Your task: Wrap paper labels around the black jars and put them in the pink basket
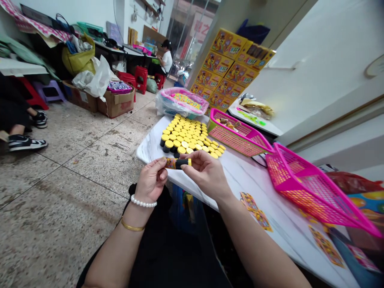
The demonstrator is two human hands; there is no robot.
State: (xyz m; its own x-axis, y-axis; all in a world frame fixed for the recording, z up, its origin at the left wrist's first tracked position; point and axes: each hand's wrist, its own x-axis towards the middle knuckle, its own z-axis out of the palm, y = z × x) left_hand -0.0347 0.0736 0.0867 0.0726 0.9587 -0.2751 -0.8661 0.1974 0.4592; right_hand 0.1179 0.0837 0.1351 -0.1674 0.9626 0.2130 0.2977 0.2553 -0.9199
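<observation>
Between my two hands, over the table's near edge, is a small black tube [181, 164] with a yellow cap, lying roughly level. A colourful printed label [171, 163] covers its left part; whether it is fully stuck down I cannot tell. My left hand [150, 182] pinches the labelled end between thumb and fingers. The capped end sits in the fingers of my right hand [207, 176]. Just beyond, many upright black tubes with yellow caps [187, 134] stand packed together on the white table [231, 180]. Printed sticker sheets [255, 210] lie right of my right forearm.
Pink baskets [240, 140] line the table's far right side. A plastic-lined basket [168, 102] of small colourful pieces stands behind the tubes, near stacked yellow boxes [219, 64]. A seated person [166, 60] is at the back; another person's shoes [27, 142] show at left.
</observation>
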